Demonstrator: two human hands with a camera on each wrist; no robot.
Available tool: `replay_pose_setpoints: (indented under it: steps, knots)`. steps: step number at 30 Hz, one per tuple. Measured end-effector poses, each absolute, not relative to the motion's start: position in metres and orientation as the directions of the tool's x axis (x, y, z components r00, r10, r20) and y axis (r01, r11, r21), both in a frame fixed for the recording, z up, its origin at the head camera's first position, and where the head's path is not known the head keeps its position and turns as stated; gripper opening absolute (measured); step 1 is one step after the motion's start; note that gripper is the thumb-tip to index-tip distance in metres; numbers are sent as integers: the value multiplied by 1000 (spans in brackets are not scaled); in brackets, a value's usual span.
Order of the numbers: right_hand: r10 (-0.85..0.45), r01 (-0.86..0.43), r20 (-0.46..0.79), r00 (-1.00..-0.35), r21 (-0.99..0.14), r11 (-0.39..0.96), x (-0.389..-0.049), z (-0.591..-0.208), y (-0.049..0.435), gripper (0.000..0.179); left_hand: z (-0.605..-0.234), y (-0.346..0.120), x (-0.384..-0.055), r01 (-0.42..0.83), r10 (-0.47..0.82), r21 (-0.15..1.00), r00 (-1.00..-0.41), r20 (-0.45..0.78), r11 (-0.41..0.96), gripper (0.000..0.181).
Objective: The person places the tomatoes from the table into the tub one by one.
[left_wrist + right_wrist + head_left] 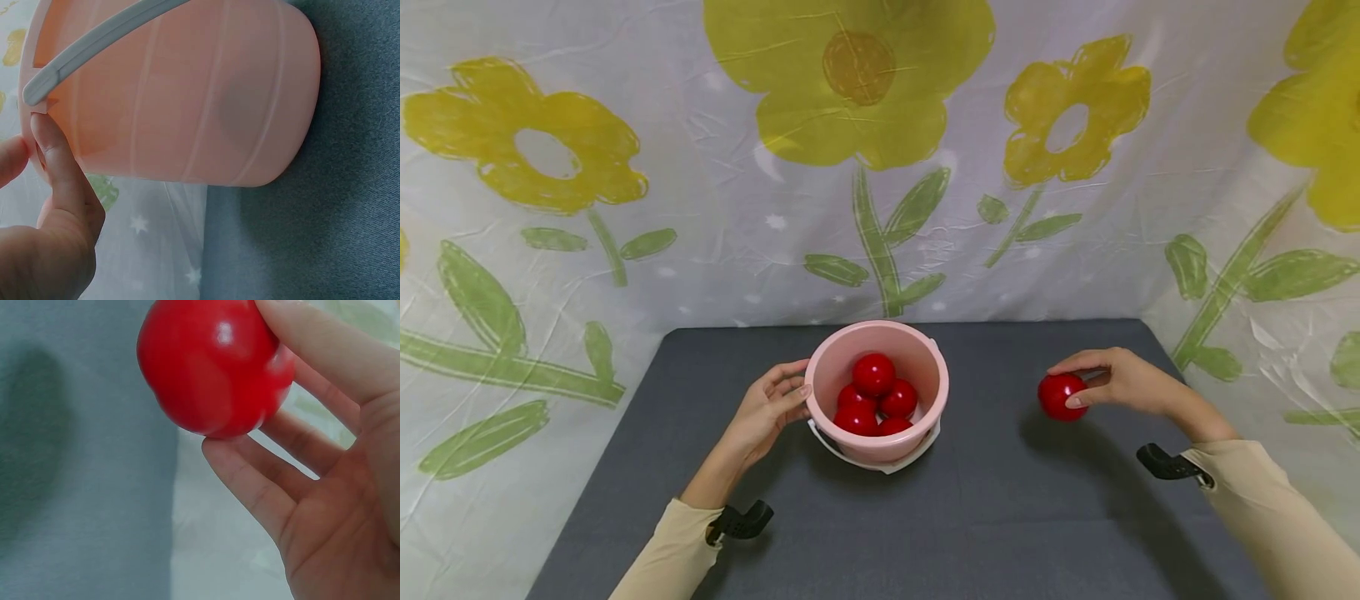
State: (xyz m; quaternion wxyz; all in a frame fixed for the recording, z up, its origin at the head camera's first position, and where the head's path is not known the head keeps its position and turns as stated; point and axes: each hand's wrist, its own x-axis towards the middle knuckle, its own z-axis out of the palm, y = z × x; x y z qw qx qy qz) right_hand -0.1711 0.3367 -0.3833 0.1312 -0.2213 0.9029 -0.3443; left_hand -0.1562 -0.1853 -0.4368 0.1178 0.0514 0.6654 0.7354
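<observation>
A pink bucket [880,448] stands upright on the dark grey table, with several shiny red round fruits [873,375] inside. At its left side my left hand [771,410] pinches the rim between thumb and fingers. The left wrist view shows those fingers just beneath the rim, beside the pale handle [112,47]. Well to the right of the bucket, my right hand [1123,385] grips another red round fruit [209,369] by thumb and fingertips. This fruit is smooth, glossy and slightly lobed, held above the table with its shadow below.
The grey cloth-covered table [970,533] reaches back to a white curtain [730,225] printed with yellow flowers, which also hangs at both sides. The bucket's handle hangs down on the near side. A black wrist mount [1168,462] sits at the right sleeve, another at the left.
</observation>
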Motion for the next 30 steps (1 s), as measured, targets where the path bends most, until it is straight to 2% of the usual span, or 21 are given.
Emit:
replay_pose_setpoints:
  steps: [5,12,19,30]
  knots:
    - [-499,-340,-65,-864,-655,675,-178,-367,326,46,-436,-185,-156,-104,240,991,-967,-81,-83,58]
    - [-519,-287,-100,-849,-737,612,-190,-345,305,48,-436,-185,-156,-104,241,992,-967,-83,-76,57]
    - [-522,-279,-132,-843,-723,632,-199,-323,278,50,-436,-184,-155,-106,243,991,-966,-83,-82,57]
    - [-632,-382,-107,-767,-715,585,-227,-298,224,48,-436,-184,-156,-104,240,991,-967,-82,-80,57]
